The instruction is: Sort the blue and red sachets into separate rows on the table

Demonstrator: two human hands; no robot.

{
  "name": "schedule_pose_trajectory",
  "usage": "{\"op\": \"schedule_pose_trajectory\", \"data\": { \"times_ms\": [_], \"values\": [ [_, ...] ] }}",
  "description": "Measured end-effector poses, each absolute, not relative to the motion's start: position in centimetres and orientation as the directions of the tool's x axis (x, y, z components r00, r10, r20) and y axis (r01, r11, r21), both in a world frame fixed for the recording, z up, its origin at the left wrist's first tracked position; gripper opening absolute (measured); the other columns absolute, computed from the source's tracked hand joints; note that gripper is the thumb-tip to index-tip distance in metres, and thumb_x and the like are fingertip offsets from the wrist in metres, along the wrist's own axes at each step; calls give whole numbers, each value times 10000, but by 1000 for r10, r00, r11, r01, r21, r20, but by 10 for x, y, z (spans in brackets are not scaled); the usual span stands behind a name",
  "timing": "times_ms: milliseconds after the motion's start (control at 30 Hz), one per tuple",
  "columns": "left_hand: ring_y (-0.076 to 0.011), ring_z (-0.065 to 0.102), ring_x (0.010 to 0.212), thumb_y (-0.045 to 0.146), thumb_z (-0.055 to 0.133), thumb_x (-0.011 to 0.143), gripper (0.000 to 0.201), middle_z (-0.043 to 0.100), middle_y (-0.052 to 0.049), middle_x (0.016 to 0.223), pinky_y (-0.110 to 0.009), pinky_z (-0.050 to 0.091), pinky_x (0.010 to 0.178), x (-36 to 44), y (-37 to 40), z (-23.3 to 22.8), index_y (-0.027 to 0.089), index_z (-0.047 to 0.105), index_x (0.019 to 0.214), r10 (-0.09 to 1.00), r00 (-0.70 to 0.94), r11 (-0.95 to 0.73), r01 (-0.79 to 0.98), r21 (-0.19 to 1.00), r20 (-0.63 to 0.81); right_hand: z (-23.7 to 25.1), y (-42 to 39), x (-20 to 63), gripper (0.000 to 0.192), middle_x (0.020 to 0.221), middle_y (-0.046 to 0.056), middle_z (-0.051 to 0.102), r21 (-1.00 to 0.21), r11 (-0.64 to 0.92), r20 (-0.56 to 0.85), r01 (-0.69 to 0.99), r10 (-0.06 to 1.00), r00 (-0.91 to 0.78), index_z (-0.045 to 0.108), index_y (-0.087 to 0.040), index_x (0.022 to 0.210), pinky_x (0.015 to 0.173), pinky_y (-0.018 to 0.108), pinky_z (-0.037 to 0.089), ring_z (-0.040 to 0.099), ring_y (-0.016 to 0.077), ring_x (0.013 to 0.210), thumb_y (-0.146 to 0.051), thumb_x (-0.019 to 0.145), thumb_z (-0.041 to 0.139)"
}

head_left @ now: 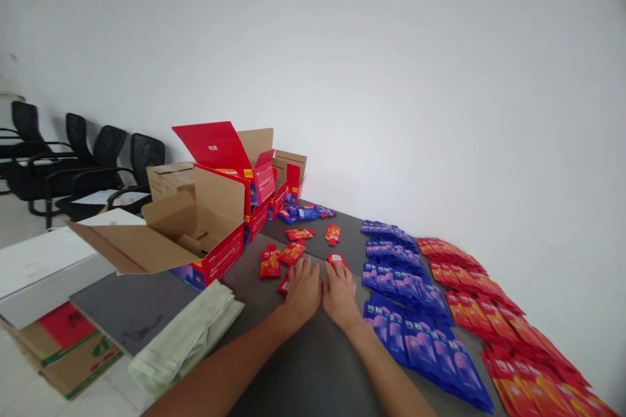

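My left hand [304, 291] is low over the dark table, its fingers bent and pressed together. What lies under its fingertips, if anything, is hidden. A partly covered red packet [283, 284] shows beside it. Close by on the right, my right hand [339, 294] has its fingers closed at the lower edge of another red packet [336, 260]. Several loose red-orange packets, among them one lying flat [270, 262] and one overlapping others [292, 253], are just beyond my left hand. Farther back lie a red packet [332, 233] and a small red group [300, 234].
Rows of blue packets [420, 342] and red packets [525, 378] lie overlapped on the right. Loose blue packets [307, 213] are at the back. Open red cartons [225, 254] line the left, near a folded pale cloth [188, 339], a white box [49, 267] and black chairs [147, 159].
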State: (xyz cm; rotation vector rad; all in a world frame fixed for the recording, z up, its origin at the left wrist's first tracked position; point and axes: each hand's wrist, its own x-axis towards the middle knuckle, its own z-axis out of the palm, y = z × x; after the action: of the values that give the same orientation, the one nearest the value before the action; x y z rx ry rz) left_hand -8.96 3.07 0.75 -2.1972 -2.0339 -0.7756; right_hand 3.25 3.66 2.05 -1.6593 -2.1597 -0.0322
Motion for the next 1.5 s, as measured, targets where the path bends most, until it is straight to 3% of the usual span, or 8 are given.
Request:
{"op": "schedule_pose_trajectory", "data": {
  "times_ms": [133,333,667,1033,1267,1500],
  "values": [
    [-321,336,1339,276,350,945,409,448,-143,1432,-506,271,1077,-98,64,9,187,537,1298,921,-37,-81,955,284,387,21,79,23,502,1453,83,434,-206,343,339,917,904,-262,412,-240,1438,1074,400,271,342,267,1326,-302,946,340],
    [-318,327,1356,279,341,955,442,407,-131,1478,-509,279,1084,-107,118,4,202,482,1367,938,-91,-3,963,270,334,22,136,13,513,1463,94,414,-233,377,291,896,907,-306,385,-247,1454,1036,405,308,347,275,1315,-273,943,338],
    [-320,269,1407,348,422,929,539,323,-103,1541,-528,250,1111,-116,180,22,289,371,1462,967,-186,120,936,330,175,39,205,4,501,1495,94,371,-307,328,142,893,944,-298,390,-288,1449,1046,437,309,333,283,1347,-297,951,338],
    [-284,207,1443,323,408,928,487,274,-70,1571,-526,176,1148,-120,261,66,300,452,1413,959,-251,198,927,318,132,67,293,-7,499,1550,70,298,-240,296,58,924,955,-291,393,-321,1448,1116,516,175,237,311,1417,-348,951,363],
    [-348,177,1445,361,522,864,608,223,-105,1586,-599,123,1131,-141,325,60,309,385,1454,940,-337,305,900,311,52,59,370,-26,521,1566,78,259,-252,282,43,926,959,-280,344,-312,1473,1113,574,132,174,322,1441,-377,956,348],
    [-416,112,1444,500,457,887,601,210,-106,1589,-696,86,1082,-159,379,32,330,373,1458,917,-398,365,858,361,19,56,451,-45,537,1591,66,179,-245,262,44,934,965,-259,333,-353,1470,1084,643,67,111,366,1443,-500,953,326]
  ]
}}
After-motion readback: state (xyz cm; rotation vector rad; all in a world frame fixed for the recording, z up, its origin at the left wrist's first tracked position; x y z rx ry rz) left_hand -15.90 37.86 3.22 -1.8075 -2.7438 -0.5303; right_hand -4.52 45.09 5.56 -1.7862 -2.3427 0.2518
